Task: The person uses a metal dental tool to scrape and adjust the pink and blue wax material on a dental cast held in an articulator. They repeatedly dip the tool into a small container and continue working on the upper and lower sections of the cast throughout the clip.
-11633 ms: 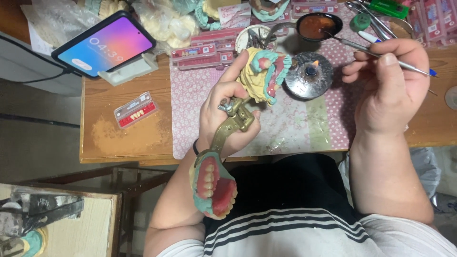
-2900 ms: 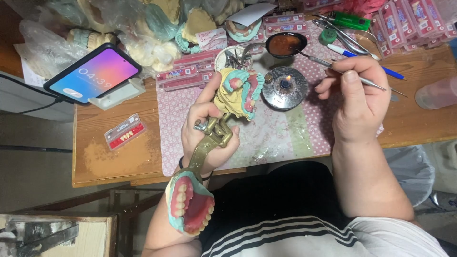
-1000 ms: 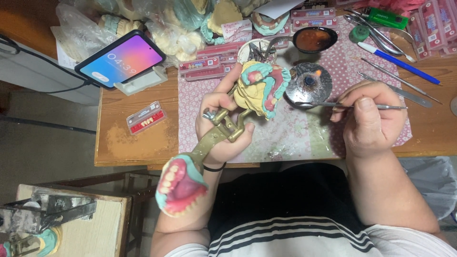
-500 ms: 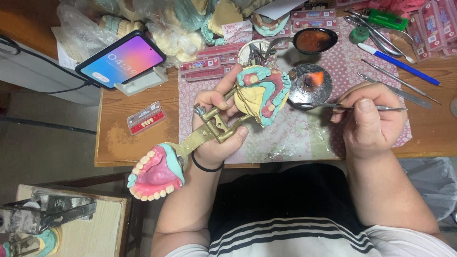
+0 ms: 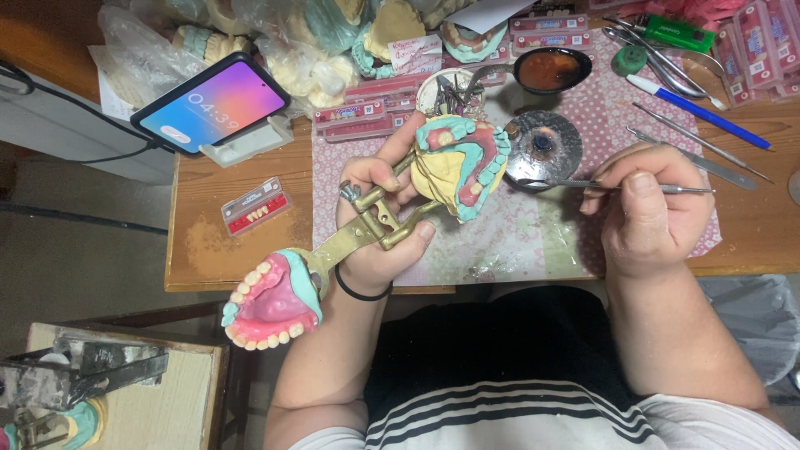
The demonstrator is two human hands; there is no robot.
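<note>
Your left hand [image 5: 379, 225] clamps the brass articulator [image 5: 367, 229]; hold that rigid frame. The wax denture [image 5: 458, 162] at 1 o'clock likely dents. Right hand [image 5: 646, 208] pinches the metal tool [image 5: 608, 186].

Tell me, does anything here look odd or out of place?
One thing stands out: the pink denture with teeth on the brass hinged frame in the left hand hangs past the table edge, over the floor.

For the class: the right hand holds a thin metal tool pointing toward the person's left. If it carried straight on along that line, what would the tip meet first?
The right hand holds the metal tool, tip beside the round burner. Straight on, it would probably meet the yellow and teal dental model first, held by the left hand; depth is uncertain.
</note>
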